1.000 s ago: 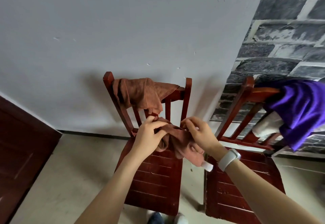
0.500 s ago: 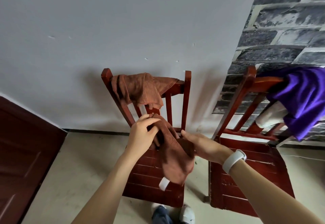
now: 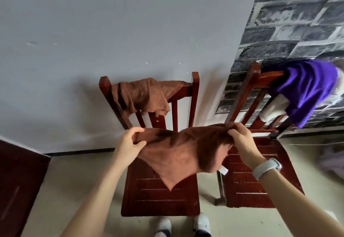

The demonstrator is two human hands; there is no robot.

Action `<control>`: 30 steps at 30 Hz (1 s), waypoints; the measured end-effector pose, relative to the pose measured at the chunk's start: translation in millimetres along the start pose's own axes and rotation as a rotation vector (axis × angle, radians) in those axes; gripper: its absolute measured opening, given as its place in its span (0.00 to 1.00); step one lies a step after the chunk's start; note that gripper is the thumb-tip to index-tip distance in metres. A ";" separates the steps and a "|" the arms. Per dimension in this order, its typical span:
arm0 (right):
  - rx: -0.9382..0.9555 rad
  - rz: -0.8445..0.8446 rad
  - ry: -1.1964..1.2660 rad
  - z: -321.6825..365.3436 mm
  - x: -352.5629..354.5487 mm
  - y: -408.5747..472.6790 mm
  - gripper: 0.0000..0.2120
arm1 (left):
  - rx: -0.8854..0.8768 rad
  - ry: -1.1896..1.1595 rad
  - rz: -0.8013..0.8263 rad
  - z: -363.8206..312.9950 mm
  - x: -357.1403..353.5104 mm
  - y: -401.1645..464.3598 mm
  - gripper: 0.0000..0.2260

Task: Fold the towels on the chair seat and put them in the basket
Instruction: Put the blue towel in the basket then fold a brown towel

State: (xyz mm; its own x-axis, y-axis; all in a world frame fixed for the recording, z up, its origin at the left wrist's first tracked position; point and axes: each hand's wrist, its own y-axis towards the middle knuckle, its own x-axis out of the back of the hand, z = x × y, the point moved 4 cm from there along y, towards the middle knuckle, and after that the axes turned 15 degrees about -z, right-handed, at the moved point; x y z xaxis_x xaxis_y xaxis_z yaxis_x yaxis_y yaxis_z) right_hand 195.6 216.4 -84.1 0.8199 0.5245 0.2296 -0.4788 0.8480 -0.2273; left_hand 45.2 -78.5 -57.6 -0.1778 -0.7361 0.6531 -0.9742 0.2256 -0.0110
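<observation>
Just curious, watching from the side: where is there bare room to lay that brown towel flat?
The left chair seat is bare wood, bordered by its backrest slats behind and its front edge by the shoes. The right chair seat is bare too. Crowded: both backrests, one draped with another brown towel, the other with a purple cloth.

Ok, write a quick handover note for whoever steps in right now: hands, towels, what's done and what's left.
Left hand: pinching one top corner of the brown towel.
Right hand: pinching the other top corner.
That towel hangs spread open in the air above the chair seat, a corner pointing down, not folded yet.
A second brown towel is draped over the chair's backrest, untouched.
No basket is in view.
Done: towel opened out. Left: fold it on the seat, fold the second, put both in the basket.
</observation>
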 end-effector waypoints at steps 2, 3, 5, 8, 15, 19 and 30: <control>-0.020 -0.082 0.066 -1.3 4.5 -8.5 0.11 | -0.036 0.058 -0.108 16.0 9.5 9.1 0.10; -0.033 -0.112 0.096 -2.3 6.3 -14.4 0.11 | -0.058 0.068 -0.142 23.7 12.8 12.9 0.08; -0.051 -0.147 0.140 -4.8 8.8 -28.8 0.11 | -0.097 0.063 -0.161 37.9 17.1 20.4 0.07; -0.060 -0.206 0.170 -11.7 9.7 -55.5 0.11 | -0.172 0.087 -0.111 57.4 19.8 30.0 0.09; -0.207 -0.269 0.274 -43.3 5.7 -103.0 0.10 | 0.013 -0.140 0.091 80.0 28.7 29.4 0.05; -0.154 -0.301 0.117 -53.4 11.0 -116.6 0.06 | 0.030 -0.094 0.278 83.7 27.6 14.1 0.11; 0.031 -0.392 -0.341 -79.8 29.0 -158.7 0.06 | -0.265 0.247 0.254 133.3 14.6 -30.4 0.08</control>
State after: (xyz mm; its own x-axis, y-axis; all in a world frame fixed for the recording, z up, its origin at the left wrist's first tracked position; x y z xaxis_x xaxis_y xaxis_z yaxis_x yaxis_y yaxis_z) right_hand 320.4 91.0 -116.9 0.7932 0.1574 0.5883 -0.1691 0.9850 -0.0356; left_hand 53.7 -181.2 -148.7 -0.3372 -0.4682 0.8167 -0.8284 0.5598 -0.0211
